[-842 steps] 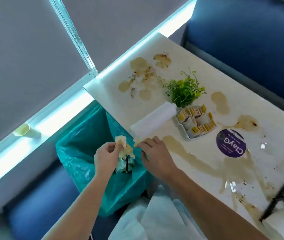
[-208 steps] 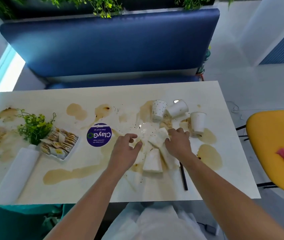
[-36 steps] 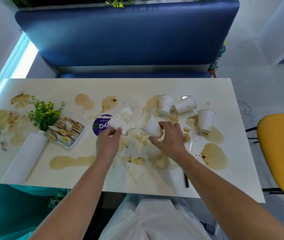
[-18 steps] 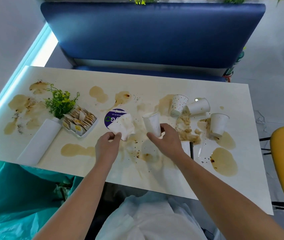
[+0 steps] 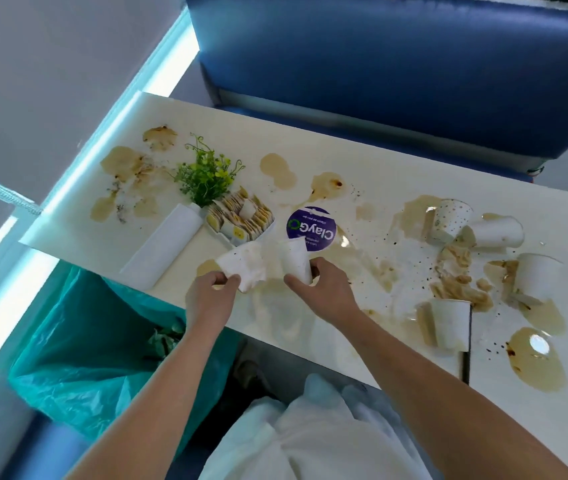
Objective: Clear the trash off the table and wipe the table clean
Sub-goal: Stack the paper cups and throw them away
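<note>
Cup [image 5: 295, 261] in R hand [image 5: 324, 292] (prob. empty)

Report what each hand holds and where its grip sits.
Left hand pinches a stained white paper piece by its near edge; right hand grips a paper cup around its near end.

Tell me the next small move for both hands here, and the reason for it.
Probably swing both hands left and down to drop what they hold into the teal trash bag. The left hand holds a stained paper cup, the right hand a second cup, both above the table near its front edge, and the bag stands open just below left.
</note>
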Demonstrator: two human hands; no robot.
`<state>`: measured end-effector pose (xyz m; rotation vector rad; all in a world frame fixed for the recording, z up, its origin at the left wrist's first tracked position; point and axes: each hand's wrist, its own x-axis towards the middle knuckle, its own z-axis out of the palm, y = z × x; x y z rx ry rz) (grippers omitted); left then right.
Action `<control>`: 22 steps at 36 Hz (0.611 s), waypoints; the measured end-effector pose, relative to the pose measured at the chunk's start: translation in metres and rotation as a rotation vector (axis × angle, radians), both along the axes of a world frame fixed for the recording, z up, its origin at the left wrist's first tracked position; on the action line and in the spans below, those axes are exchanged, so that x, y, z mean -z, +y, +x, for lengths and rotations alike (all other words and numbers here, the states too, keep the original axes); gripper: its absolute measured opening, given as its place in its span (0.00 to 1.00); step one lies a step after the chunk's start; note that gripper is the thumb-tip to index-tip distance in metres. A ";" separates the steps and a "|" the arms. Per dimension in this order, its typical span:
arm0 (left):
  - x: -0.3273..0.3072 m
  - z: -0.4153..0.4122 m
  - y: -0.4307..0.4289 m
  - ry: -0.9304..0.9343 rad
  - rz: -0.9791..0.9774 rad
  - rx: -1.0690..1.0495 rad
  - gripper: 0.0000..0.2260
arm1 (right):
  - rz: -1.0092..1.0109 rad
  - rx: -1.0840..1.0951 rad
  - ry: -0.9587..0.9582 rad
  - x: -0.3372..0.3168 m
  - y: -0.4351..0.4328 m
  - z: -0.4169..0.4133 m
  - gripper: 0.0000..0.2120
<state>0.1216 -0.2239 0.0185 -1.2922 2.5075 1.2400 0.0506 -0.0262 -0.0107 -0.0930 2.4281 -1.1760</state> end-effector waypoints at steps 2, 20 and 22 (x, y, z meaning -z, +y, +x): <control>-0.001 0.013 -0.022 -0.001 0.015 -0.026 0.09 | 0.011 -0.051 -0.015 0.002 -0.028 0.005 0.21; 0.039 0.134 -0.181 -0.011 0.045 -0.302 0.11 | 0.103 -0.476 -0.083 0.032 -0.210 0.078 0.23; 0.044 0.147 -0.191 0.001 0.060 -0.336 0.10 | 0.103 -0.533 -0.083 0.037 -0.221 0.086 0.23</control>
